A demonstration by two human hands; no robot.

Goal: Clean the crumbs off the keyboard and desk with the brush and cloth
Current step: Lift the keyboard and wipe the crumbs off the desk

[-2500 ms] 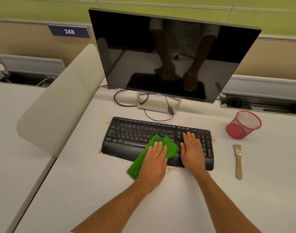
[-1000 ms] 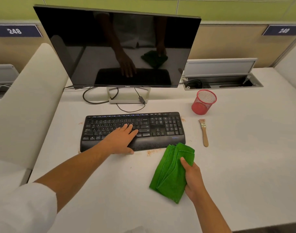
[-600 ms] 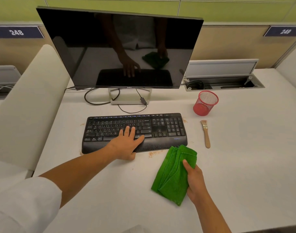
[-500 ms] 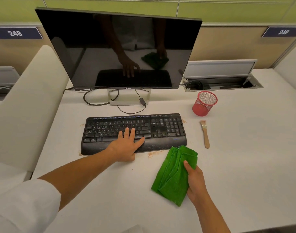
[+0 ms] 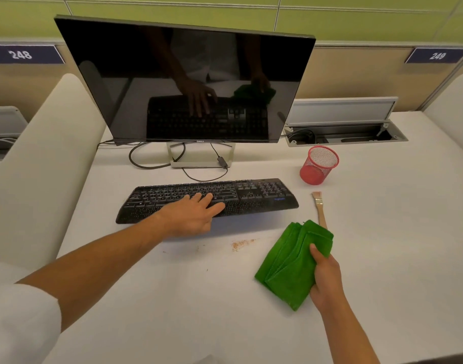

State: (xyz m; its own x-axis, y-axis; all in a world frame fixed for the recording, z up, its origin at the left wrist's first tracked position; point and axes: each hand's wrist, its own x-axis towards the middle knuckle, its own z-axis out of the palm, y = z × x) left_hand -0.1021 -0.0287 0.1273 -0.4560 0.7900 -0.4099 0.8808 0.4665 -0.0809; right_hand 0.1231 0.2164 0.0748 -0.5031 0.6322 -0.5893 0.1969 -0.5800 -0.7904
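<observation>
The black keyboard (image 5: 261, 195) is raised off the white desk (image 5: 395, 232), and a shadow lies under its front edge. My left hand (image 5: 191, 219) grips its front edge, with the fingers lying over the keys. A patch of brown crumbs (image 5: 242, 243) lies on the desk in front of the keyboard. The folded green cloth (image 5: 285, 266) rests on the desk to the right of the crumbs, held at its right side by my right hand (image 5: 326, 277). A small wooden brush (image 5: 320, 208) lies flat to the right of the keyboard, and the cloth covers its handle end.
A dark monitor (image 5: 188, 82) stands behind the keyboard, with cables looping around its stand. A red mesh cup (image 5: 318, 166) sits at the back right. Behind it is an open cable hatch (image 5: 343, 137). Curved white dividers (image 5: 41, 164) flank the desk.
The keyboard has come up off the desk in my left hand and uncovered the crumbs in front of it. My right hand took the cloth off the keyboard and down to the desk.
</observation>
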